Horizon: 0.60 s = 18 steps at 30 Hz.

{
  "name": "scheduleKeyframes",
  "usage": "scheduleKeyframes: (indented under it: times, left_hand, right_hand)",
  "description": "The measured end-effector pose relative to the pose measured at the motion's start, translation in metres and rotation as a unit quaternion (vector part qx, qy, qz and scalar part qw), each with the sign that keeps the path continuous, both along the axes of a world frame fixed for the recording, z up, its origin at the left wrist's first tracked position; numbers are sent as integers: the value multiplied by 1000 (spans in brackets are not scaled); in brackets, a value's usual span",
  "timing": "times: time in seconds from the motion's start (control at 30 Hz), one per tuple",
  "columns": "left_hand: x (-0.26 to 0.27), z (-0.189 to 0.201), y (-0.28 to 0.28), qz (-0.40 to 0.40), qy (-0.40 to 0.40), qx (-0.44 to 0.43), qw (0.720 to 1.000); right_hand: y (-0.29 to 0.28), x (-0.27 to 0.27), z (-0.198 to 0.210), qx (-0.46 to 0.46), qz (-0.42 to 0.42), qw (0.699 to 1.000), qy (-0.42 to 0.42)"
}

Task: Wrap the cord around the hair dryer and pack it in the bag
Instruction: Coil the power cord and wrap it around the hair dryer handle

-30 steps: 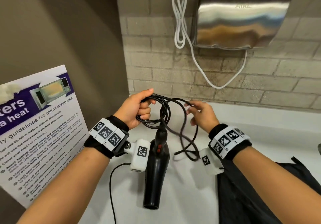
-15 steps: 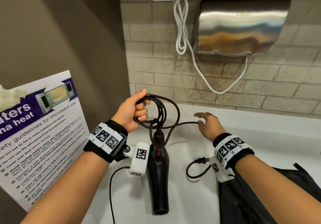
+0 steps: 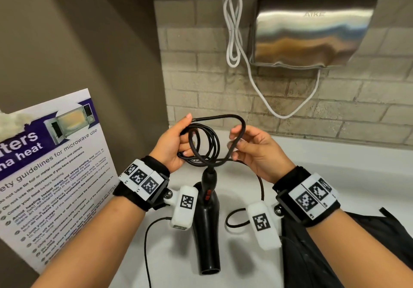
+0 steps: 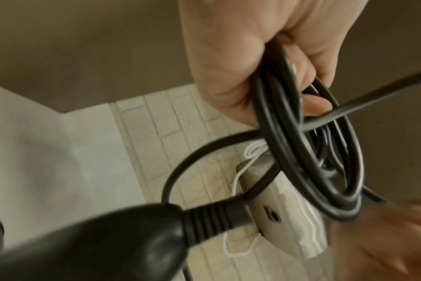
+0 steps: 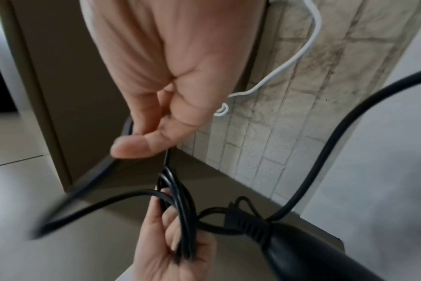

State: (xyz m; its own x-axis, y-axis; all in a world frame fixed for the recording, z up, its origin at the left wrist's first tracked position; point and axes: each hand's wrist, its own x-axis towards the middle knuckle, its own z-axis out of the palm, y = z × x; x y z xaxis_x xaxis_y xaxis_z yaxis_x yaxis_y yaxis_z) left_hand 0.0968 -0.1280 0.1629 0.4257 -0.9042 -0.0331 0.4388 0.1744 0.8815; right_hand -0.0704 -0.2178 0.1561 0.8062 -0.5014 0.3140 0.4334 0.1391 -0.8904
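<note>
My left hand (image 3: 185,133) grips a coil of several loops of the black cord (image 3: 215,146) above the white counter. The black hair dryer (image 3: 207,227) hangs below that coil, nozzle toward me. My right hand (image 3: 237,141) pinches a fresh loop of cord between thumb and fingers, just right of the coil. In the left wrist view my left hand's (image 4: 264,66) fingers curl round the cord loops (image 4: 289,133) above the dryer's handle end (image 4: 108,237). The right wrist view shows my right hand (image 5: 156,123) on the cord. The black bag (image 3: 324,254) lies at the lower right.
A loose tail of cord (image 3: 237,218) trails on the counter (image 3: 335,164); its plug is hidden behind my right wrist camera. A steel hand dryer (image 3: 312,30) with a white cable (image 3: 233,30) hangs on the brick wall. A microwave poster (image 3: 51,171) leans at the left.
My right hand, off the cord with fingers spread half a second ago, has come up and taken a new loop beside the coil. The left hand kept its grip.
</note>
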Motion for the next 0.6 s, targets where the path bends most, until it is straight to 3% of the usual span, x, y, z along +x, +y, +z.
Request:
scheduleKeyframes:
  times: [0.1, 0.17, 0.27, 0.37, 0.5, 0.6]
  left_hand:
    - [-8, 1, -4, 4, -3, 0, 1000]
    - [-12, 1, -6, 2, 6, -7, 1000]
    - [-16, 0, -9, 3, 20, -8, 1000]
    - [-16, -1, -10, 2, 17, -6, 1000]
    - [-13, -1, -6, 0, 2, -3, 1000]
    - [-10, 1, -3, 5, 4, -6, 1000]
  right_hand:
    - [-8, 13, -10, -175, -84, 979, 69]
    - [-5, 21, -17, -284, -57, 950, 114]
    - [-2, 29, -30, -302, 30, 941, 148]
    - [-8, 32, -35, -289, 23, 943, 163]
    - [-22, 27, -33, -351, -41, 921, 161]
    - [-47, 21, -43, -358, -160, 899, 196]
